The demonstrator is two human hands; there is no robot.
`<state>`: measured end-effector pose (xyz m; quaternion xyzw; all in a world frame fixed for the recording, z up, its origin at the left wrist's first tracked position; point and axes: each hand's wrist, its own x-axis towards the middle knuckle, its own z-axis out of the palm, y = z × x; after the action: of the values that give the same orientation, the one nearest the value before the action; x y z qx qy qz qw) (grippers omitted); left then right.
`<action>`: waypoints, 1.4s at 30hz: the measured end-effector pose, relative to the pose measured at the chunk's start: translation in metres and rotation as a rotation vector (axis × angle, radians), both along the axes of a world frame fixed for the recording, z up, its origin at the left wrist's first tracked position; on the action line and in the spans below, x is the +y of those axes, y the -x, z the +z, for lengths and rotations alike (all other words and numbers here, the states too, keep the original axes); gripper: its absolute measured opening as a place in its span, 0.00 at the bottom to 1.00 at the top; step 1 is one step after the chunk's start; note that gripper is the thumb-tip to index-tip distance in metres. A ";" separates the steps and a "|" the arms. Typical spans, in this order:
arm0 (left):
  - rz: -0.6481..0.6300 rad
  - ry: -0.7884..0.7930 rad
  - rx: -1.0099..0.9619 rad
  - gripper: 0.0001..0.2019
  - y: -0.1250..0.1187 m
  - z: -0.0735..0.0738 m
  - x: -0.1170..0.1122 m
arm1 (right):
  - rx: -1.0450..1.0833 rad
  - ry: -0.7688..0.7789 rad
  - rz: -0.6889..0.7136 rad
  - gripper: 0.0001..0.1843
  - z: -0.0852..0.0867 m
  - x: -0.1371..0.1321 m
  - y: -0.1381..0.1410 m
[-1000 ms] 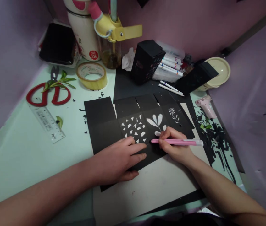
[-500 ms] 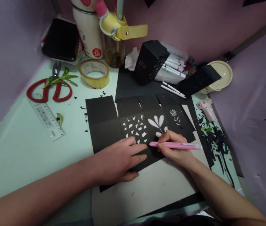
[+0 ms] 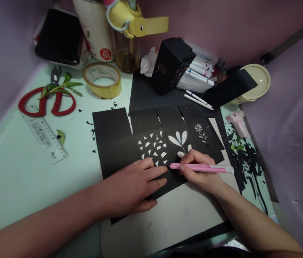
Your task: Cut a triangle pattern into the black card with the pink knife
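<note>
A sheet of black card, creased into panels with flaps along its far edge, lies on a pale board. White shows through its cut-outs: small angular shapes, a leafy sprig and a small flower. My left hand rests on the card with fingers stretched out, just below the angular shapes. In my right hand is a slim pink pen-style craft knife, pinched between thumb and fingers. Its dark tip meets the card beside my left index fingertip; the exact contact is too small to make out.
Red-handled scissors, a clear ruler and a tape roll lie at left. Behind stand bottles, a black card box and white markers. Black scraps and a pink tool lie at right.
The view has shifted slightly, so the things at the back left sit higher and further left. Both hands stay at nearly the same spot on the card; the pink knife has barely moved.
</note>
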<state>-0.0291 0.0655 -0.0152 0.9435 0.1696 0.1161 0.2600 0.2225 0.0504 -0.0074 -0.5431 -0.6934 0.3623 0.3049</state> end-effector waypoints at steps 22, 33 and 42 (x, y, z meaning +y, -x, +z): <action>-0.001 -0.034 -0.005 0.22 0.001 -0.001 0.000 | 0.154 -0.009 -0.093 0.12 -0.009 0.000 -0.001; 0.007 -0.074 -0.001 0.23 0.002 -0.002 0.000 | 0.206 0.031 -0.324 0.09 0.014 -0.021 0.004; 0.030 -0.073 -0.005 0.26 0.002 -0.006 -0.002 | -0.020 -0.256 -0.270 0.04 -0.012 -0.032 0.021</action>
<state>-0.0306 0.0632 -0.0213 0.9494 0.1786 0.1284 0.2243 0.2017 0.0179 -0.0189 -0.5917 -0.6576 0.2214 0.4104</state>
